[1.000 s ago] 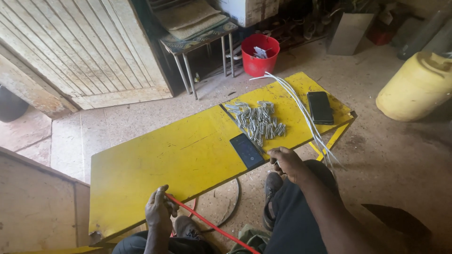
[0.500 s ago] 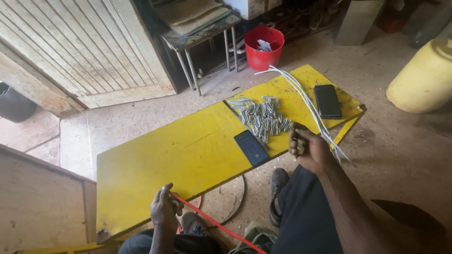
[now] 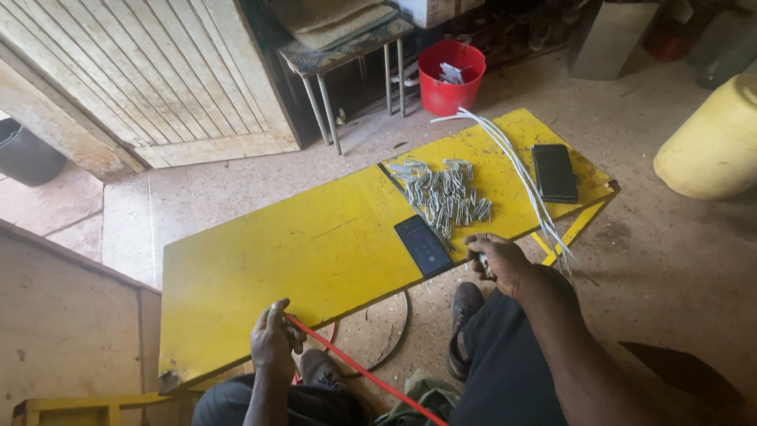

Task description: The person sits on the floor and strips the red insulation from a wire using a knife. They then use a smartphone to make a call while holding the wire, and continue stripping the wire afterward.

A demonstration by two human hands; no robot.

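Fingers of the left hand pinch a thin red cable at the near edge of the long yellow painted board; keep it taut. Beyond and rightward lies a dark flat phone, then a heap of small grey metal clips. The right hand is curled around a small metal piece, only partly visible; hold it square.

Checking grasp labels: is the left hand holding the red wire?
Yes, the left hand grips the red wire at the near edge of the yellow board.
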